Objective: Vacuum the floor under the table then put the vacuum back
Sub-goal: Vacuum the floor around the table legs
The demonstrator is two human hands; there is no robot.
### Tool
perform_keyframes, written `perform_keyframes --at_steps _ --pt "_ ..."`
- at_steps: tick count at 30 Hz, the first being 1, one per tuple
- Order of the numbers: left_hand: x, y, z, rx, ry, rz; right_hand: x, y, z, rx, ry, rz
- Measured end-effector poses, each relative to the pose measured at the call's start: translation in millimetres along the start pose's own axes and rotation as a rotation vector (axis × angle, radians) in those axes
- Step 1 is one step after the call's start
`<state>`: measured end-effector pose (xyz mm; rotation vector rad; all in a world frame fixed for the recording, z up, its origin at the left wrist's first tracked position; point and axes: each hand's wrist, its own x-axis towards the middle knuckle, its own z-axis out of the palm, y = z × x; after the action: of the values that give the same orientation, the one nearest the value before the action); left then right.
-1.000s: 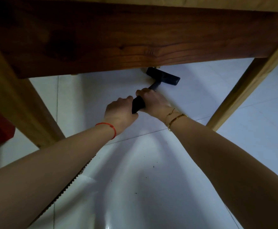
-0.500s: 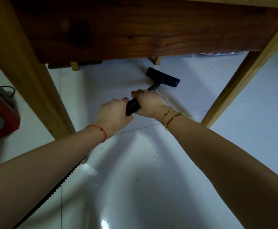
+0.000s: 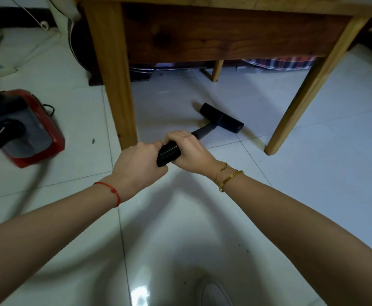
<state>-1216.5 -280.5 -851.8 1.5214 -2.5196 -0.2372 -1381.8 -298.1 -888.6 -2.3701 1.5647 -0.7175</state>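
1. Left hand (image 3: pixel 136 166) is wrapped around the ribbed black hose (image 3: pixel 168 153), knuckles up, with a red string bracelet (image 3: pixel 110 192) on the wrist.
2. Right hand (image 3: pixel 188 152) is curled over the same hose just ahead of the left, where the ribbing meets the smooth wand (image 3: pixel 204 130). Gold bracelets (image 3: pixel 228 176) sit on that wrist.
3. The two hands sit side by side, nearly touching; a short ribbed section shows between them.
4. The wand runs forward and to the right from the right hand, angled down to the floor.
5. The black floor nozzle (image 3: pixel 221 117) is at the wand's far end, flat on the white tiled floor (image 3: pixel 313 151). It lies well ahead of the hands, set diagonally.
6. The nozzle is under the wooden table (image 3: pixel 224 38), between the near-left leg (image 3: pixel 114 74) and the near-right leg (image 3: pixel 308 89), closer to the middle.
7. The hands are at the table's front edge, just right of the near-left leg, not under the top.
8. The red vacuum body (image 3: pixel 37 133) sits on the floor to the left, outside the table legs and well apart from the nozzle. A black tube end (image 3: pixel 1 133) lies over it.
9. Checked fabric (image 3: pixel 280 62) shows on the floor behind the table.
10. A pale shoe (image 3: pixel 213 293) is at the bottom edge, blurred.
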Motion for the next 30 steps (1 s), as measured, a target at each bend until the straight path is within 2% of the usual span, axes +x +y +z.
perform_keyframes --at_steps 4,12,20,30 --pt "-28 -11 -16 0.033 -0.013 -0.014 -5 -35 3 0.016 -0.012 -0.116" --pt "-39 -18 -21 0.027 -0.045 -0.097 -4 -49 10 -0.031 -0.031 -0.135" --pt "-1 -3 4 0.069 -0.033 -0.038 2 -3 7 -0.085 0.002 -0.022" --pt "91 38 40 0.038 -0.034 -0.009 14 89 -16 -0.061 0.027 0.114"
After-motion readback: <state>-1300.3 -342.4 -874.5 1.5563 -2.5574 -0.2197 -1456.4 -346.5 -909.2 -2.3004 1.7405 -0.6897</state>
